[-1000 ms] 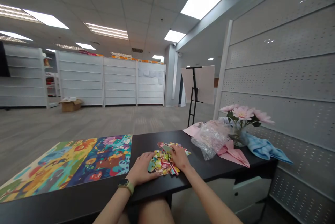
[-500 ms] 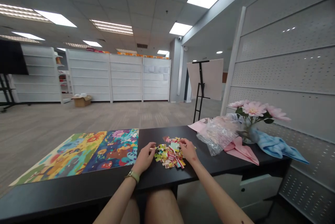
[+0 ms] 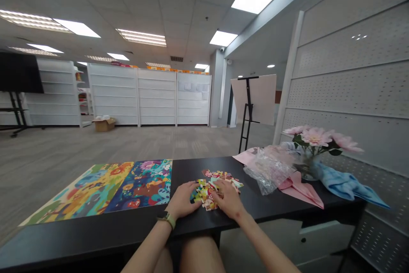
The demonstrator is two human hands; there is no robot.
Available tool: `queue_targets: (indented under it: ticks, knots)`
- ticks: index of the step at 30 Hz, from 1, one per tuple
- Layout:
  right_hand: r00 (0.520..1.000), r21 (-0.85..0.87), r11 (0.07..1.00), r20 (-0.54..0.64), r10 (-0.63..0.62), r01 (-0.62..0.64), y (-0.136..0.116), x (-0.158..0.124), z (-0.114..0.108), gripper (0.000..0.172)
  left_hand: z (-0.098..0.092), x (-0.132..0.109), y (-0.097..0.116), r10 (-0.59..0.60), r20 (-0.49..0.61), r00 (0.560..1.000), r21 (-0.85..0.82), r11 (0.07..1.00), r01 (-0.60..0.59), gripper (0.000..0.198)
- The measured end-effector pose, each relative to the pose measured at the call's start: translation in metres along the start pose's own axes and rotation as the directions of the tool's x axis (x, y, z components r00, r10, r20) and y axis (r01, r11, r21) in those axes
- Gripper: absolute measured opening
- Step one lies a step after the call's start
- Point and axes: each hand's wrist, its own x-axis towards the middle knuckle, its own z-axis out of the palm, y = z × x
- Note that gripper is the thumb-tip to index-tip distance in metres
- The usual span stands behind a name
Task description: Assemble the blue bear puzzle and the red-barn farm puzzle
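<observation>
A heap of colourful jigsaw pieces [image 3: 220,178] lies on the black table [image 3: 128,226] in front of me. My left hand [image 3: 183,199], with a watch on its wrist, rests at the left edge of the heap, fingers spread flat on the pieces. My right hand [image 3: 228,198] lies on the near right side of the heap, fingers stretched over the pieces. No piece is lifted off the table. A finished colourful puzzle picture [image 3: 105,190] lies flat to the left of my hands.
A crumpled clear plastic bag [image 3: 268,166] lies right of the heap, on pink cloth [image 3: 300,190]. Behind it stand a glass vase of pink flowers [image 3: 311,145] and a blue cloth [image 3: 345,183]. A perforated white panel wall [image 3: 351,85] runs along the right.
Both hands have closed in on the heap and now press flat on the pieces; half a second ago they were at its sides. The view has shifted slightly.
</observation>
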Motion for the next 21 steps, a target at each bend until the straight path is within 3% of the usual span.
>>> queue_targets:
  ticks: [2,4,8,12,14,16,17,19,21]
  knots:
    - [0.987,-0.020,0.998,0.148,-0.063,0.067,-0.007,-0.009,0.002,0.051,-0.001,-0.001,0.001,0.024,0.000,1.000,-0.021,0.999,-0.024,0.067]
    - [0.977,-0.027,0.998,0.205,-0.050,0.057,-0.009,-0.014,0.002,0.052,-0.003,-0.001,0.001,0.033,-0.018,0.999,-0.046,0.998,-0.034,0.068]
    - [0.996,0.058,0.998,0.089,-0.010,0.005,-0.001,-0.009,0.001,0.039,-0.003,-0.001,0.001,0.019,-0.054,0.998,-0.092,0.996,-0.024,0.055]
    - [0.982,0.182,0.967,-0.030,0.185,-0.176,0.011,0.007,-0.002,0.040,-0.002,0.000,0.001,-0.026,-0.090,0.996,-0.138,0.990,0.014,0.044]
    - [0.976,0.198,0.961,-0.062,0.208,-0.193,0.001,0.015,-0.013,0.036,-0.003,0.001,-0.001,-0.066,-0.124,0.990,-0.164,0.985,0.045,0.031]
    - [0.976,0.293,0.943,-0.102,0.194,-0.156,-0.025,0.016,-0.034,0.024,-0.004,0.003,-0.005,-0.122,-0.175,0.977,-0.183,0.979,0.090,0.029]
    - [0.970,0.445,0.886,-0.128,0.206,-0.130,-0.043,0.011,-0.049,0.017,-0.004,0.004,-0.008,-0.153,-0.201,0.968,-0.190,0.975,0.115,0.030]
    - [0.975,0.767,0.634,-0.054,0.218,-0.099,-0.081,-0.014,-0.081,0.015,-0.004,0.006,-0.015,-0.206,-0.239,0.949,-0.202,0.966,0.159,0.033]
    - [0.978,0.911,0.396,0.033,0.207,-0.115,-0.112,-0.053,-0.114,0.022,-0.002,0.007,-0.022,-0.236,-0.248,0.940,-0.210,0.960,0.186,0.034]
